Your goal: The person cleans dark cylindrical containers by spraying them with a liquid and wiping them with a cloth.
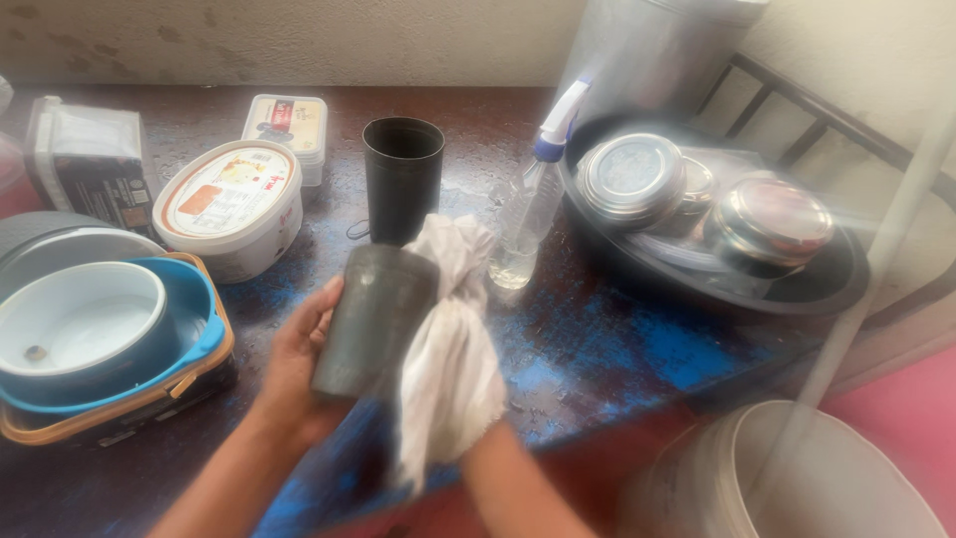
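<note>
My left hand (297, 367) grips a dark grey tumbler (373, 319), tilted with its mouth toward the back. My right hand is wrapped in a white cloth (450, 349) pressed against the tumbler's right side; only its forearm (513, 488) shows. A second black tumbler (401, 177) stands upright just behind. A clear spray bottle (526, 214) with a blue-and-white nozzle stands to the right of the cloth.
Stacked blue and white bowls (95, 334) sit at the left, with white lidded tubs (231, 204) behind them. A dark round tray (797, 284) at the right carries several steel lidded containers. A white bucket (797, 478) stands below the table's front right edge.
</note>
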